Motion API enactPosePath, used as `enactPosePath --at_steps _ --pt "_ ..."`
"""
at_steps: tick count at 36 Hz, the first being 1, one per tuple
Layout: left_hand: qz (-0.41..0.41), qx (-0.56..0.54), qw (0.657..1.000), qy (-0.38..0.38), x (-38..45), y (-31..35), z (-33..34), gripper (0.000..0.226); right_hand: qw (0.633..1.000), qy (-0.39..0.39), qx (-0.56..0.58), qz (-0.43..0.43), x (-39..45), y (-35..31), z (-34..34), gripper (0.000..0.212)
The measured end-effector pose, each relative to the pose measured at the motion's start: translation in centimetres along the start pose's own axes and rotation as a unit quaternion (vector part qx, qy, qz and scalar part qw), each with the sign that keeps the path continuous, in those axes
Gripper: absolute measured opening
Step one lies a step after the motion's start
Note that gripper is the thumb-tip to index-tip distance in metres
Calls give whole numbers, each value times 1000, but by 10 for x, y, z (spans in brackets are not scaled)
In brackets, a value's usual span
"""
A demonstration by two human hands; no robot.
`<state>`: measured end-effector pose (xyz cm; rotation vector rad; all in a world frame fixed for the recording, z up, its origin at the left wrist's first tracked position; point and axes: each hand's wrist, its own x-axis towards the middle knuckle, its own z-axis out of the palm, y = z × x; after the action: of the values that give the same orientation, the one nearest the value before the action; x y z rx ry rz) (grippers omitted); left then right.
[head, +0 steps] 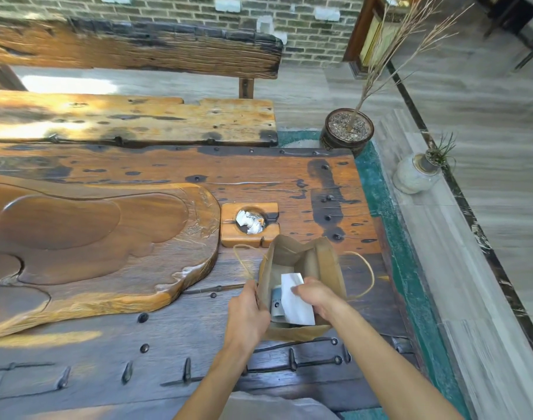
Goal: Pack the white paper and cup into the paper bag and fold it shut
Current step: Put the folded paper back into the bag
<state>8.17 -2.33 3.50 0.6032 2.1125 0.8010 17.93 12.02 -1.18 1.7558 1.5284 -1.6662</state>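
Note:
A brown paper bag [320,262] with twine handles stands open on the dark wooden table [168,344], near its right end. My left hand [248,316] grips the bag's left rim. My right hand [315,297] pinches a white paper [295,307] and holds it inside the bag's mouth. Under the paper, a cup [276,301] with a pale printed side lies in the bag, mostly hidden.
A small wooden ashtray block [229,231] with crumpled white scraps sits just beyond the bag. A large carved wooden tea tray [92,237] fills the table's left. A bench [132,119] stands behind. Two plant pots [347,131] stand on the floor to the right.

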Motion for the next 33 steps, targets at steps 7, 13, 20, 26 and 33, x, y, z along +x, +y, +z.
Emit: enactPosePath --at_steps 7,13,20,26,33 --pt "-1 -4 1000 17 -2 3 -4 34 999 -11 27 18 11 -1 -6 15" --pt "-21 -25 999 17 1 4 -6 43 998 2 34 53 8 -7 -16 16" --pt "-43 -42 998 1 0 5 -10 42 987 -39 83 135 34 -17 -21 25" --pt "-62 -56 996 -6 1 7 -14 42 967 -45 201 151 58 -26 -13 19" --pt "-73 -62 995 5 7 2 -14 39 922 -24 365 124 88 -35 25 23"
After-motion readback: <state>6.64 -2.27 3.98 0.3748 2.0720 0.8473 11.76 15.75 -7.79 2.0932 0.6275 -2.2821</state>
